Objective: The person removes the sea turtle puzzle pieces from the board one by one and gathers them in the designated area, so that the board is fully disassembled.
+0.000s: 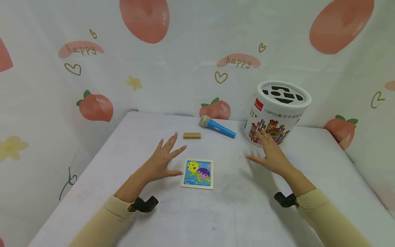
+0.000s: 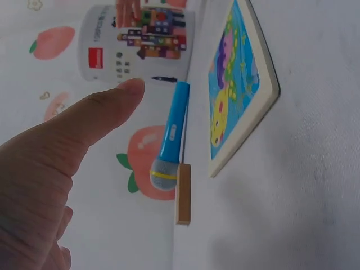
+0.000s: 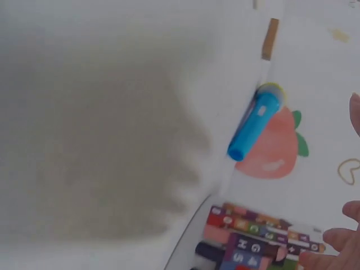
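Observation:
My left hand (image 1: 162, 161) hovers with spread fingers just left of a square puzzle board (image 1: 197, 174) that shows a yellow turtle on blue. Its thumb (image 2: 107, 109) reaches close to the board's left edge in the head view; whether they touch I cannot tell. On the right, my right hand (image 1: 271, 154) is held above the table, fingers spread, in front of a white bucket (image 1: 277, 113) with printed building-block pictures. Behind the board lie a small wooden block (image 1: 192, 136) and a blue toy microphone (image 1: 218, 127) with a grey head. Neither hand holds anything.
The white-covered table (image 1: 228, 216) meets a backdrop (image 1: 185, 79) printed with peaches, hearts and the word happy. The bucket stands upright at the back right, its lid (image 1: 284, 94) cut with shaped holes. A small black device (image 1: 145, 204) sits on each wrist.

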A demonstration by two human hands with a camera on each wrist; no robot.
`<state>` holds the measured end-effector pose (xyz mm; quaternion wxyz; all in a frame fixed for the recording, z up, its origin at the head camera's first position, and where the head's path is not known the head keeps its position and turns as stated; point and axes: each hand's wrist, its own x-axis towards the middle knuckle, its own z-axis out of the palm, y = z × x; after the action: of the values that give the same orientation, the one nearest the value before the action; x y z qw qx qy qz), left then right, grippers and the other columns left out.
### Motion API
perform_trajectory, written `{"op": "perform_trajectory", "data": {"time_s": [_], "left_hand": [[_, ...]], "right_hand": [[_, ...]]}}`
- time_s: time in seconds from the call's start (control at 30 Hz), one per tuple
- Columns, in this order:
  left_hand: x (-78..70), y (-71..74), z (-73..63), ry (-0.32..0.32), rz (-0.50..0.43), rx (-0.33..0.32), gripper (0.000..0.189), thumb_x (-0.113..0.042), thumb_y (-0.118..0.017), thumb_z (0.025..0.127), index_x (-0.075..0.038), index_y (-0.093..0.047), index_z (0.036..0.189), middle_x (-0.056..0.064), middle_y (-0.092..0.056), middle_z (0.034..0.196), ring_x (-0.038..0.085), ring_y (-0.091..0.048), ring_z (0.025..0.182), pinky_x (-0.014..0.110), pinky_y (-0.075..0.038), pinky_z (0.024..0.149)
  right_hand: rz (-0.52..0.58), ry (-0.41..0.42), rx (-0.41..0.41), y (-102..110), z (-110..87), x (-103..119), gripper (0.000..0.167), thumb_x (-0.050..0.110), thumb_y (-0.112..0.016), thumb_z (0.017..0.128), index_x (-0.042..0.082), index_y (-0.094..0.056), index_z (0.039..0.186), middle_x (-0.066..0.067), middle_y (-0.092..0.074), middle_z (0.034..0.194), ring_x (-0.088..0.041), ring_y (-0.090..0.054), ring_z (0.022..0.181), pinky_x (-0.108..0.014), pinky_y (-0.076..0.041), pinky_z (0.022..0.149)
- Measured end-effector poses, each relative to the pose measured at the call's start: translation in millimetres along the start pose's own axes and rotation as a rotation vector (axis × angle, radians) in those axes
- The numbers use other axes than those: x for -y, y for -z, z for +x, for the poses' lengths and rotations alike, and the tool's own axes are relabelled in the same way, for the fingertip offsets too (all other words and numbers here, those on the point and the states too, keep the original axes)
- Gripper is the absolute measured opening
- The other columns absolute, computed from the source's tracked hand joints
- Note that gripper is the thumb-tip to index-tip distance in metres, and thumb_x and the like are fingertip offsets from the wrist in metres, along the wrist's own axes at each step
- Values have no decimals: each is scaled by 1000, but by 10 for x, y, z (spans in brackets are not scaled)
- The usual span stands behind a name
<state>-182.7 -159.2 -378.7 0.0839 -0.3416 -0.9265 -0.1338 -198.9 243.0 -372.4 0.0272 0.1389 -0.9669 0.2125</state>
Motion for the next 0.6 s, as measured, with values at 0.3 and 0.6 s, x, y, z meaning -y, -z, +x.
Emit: {"op": "perform_trajectory", "data": {"time_s": [0.3, 0.6], "left_hand": [[-119, -105, 5, 47, -206, 54, 80, -36, -80, 71, -19, -44, 141, 17, -2, 157, 36, -10, 144, 64, -7, 111], [-266, -212, -5, 139, -365, 181, 75, -35, -78, 73, -25, -45, 139, 20, -2, 156, 40, -7, 143, 61, -7, 112]], "right_hand": [[185, 12, 22, -123, 198, 238, 98, 41, -73, 78, 7, -15, 150, -18, -7, 157, -39, -10, 143, -60, -16, 111], [267, 11, 72, -269, 348, 514, 82, 36, -74, 78, 2, -36, 142, -19, -14, 155, -41, -12, 142, -62, -21, 109]]}}
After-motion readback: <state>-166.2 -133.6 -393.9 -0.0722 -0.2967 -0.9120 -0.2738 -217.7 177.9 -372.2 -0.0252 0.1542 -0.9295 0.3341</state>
